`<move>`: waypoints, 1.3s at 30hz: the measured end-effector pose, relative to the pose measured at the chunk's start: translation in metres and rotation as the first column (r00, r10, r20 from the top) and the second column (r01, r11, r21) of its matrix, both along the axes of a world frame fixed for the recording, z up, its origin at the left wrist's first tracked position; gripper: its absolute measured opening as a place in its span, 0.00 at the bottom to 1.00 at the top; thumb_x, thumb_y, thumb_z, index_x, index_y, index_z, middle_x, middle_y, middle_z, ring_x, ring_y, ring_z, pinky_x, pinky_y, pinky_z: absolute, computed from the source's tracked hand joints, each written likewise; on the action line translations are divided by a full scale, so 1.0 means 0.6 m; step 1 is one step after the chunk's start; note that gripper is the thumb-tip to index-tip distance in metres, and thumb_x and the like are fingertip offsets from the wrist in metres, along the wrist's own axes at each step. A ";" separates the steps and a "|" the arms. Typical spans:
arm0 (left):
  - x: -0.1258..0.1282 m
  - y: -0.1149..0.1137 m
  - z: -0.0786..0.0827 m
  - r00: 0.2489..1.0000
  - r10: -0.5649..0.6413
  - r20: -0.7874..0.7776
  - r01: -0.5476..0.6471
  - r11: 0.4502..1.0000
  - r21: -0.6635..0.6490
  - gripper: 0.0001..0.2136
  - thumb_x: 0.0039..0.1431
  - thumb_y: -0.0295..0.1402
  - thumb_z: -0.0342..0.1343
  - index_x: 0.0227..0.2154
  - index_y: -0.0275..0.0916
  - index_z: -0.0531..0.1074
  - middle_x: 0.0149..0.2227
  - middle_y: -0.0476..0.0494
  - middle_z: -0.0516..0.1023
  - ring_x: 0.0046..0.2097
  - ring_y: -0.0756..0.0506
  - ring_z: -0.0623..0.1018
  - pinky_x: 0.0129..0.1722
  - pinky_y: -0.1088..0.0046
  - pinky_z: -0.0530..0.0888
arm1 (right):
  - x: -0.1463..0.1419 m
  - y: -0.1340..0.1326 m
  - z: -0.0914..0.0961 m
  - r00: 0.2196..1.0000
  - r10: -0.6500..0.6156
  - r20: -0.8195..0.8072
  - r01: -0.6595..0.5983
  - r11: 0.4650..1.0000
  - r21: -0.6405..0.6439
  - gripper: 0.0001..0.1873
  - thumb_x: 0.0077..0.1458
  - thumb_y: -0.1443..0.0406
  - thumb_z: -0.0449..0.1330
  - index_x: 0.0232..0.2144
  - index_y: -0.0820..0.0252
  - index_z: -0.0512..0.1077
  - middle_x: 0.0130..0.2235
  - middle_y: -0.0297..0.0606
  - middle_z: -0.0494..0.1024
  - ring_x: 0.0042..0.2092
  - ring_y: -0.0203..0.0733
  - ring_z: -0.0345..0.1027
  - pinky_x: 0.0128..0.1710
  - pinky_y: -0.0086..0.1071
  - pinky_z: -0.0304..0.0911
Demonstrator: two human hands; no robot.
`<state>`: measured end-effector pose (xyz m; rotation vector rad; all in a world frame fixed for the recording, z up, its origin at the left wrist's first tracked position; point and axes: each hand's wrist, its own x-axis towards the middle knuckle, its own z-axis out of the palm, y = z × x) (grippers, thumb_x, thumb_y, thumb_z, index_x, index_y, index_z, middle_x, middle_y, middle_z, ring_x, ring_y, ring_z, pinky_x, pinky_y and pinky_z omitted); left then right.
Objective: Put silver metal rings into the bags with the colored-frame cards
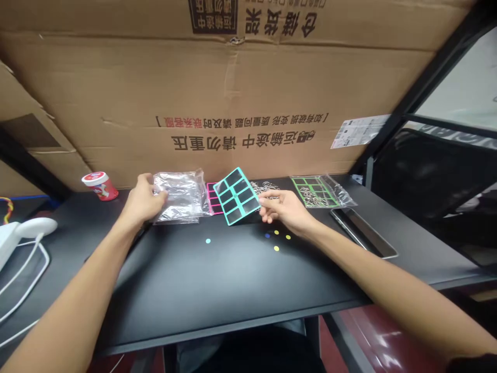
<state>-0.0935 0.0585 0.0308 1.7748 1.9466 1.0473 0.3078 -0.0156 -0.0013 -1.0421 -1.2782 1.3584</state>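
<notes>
My left hand (pixel 143 201) grips the left edge of a crumpled clear plastic bag (pixel 180 198) lying on the black desk (pixel 202 280). My right hand (pixel 283 210) pinches a corner of a tilted black grid panel with a teal frame (pixel 236 197). A pink-framed panel (pixel 213 199) lies partly hidden beneath the teal one. Just behind my right fingers is a heap of small metal rings (pixel 264 189). Farther right, a green-framed panel (pixel 319 191) lies in a clear bag with more rings.
Several small coloured dots (pixel 276 239) lie on the desk near my right hand. A slim phone-like device (pixel 363 233) lies at right. A red-and-white tub (pixel 100 185) stands back left, a white corded device (pixel 23 233) sits at left, and a large cardboard box (pixel 233 93) stands behind.
</notes>
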 end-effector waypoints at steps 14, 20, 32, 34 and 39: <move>0.078 -0.050 -0.008 0.782 -0.156 -0.603 0.245 0.967 0.067 0.23 0.73 0.53 0.49 0.55 0.42 0.78 0.56 0.36 0.82 0.58 0.31 0.79 0.57 0.52 0.76 | -0.004 -0.018 -0.006 0.825 0.564 -0.043 -0.565 0.821 -0.079 0.25 0.64 0.58 0.73 0.58 0.58 0.73 0.60 0.54 0.81 0.55 0.52 0.84 0.59 0.49 0.77; 0.092 -0.056 -0.027 0.747 -0.299 -0.593 0.335 0.941 -0.053 0.24 0.73 0.50 0.49 0.59 0.41 0.76 0.57 0.35 0.82 0.56 0.32 0.82 0.56 0.54 0.76 | -0.006 -0.022 -0.007 0.771 0.636 -0.024 -0.636 0.770 -0.040 0.31 0.64 0.60 0.73 0.66 0.51 0.74 0.76 0.51 0.63 0.72 0.59 0.67 0.64 0.50 0.73; 0.106 -0.064 -0.014 0.815 -0.224 -0.534 0.392 0.892 0.225 0.15 0.73 0.44 0.52 0.51 0.42 0.77 0.54 0.40 0.84 0.58 0.33 0.81 0.59 0.56 0.74 | 0.062 0.025 0.022 0.806 -0.243 0.539 -0.062 0.872 0.486 0.16 0.65 0.55 0.68 0.52 0.53 0.81 0.62 0.47 0.79 0.58 0.55 0.77 0.64 0.55 0.71; 0.115 -0.073 -0.009 0.820 -0.231 -0.525 0.417 0.868 0.270 0.13 0.73 0.41 0.52 0.49 0.43 0.77 0.52 0.42 0.86 0.55 0.35 0.83 0.60 0.56 0.72 | 0.119 0.053 0.021 0.506 -0.546 0.667 0.019 0.781 0.625 0.19 0.64 0.56 0.66 0.54 0.58 0.79 0.60 0.54 0.79 0.65 0.63 0.69 0.71 0.59 0.61; 0.133 -0.091 -0.006 0.802 -0.259 -0.539 0.493 0.796 0.351 0.11 0.74 0.39 0.53 0.48 0.43 0.77 0.46 0.45 0.87 0.50 0.38 0.85 0.63 0.56 0.69 | 0.264 0.097 0.003 -0.040 -0.464 0.885 0.356 0.821 0.446 0.35 0.64 0.48 0.62 0.61 0.70 0.72 0.62 0.70 0.74 0.66 0.75 0.66 0.62 0.64 0.65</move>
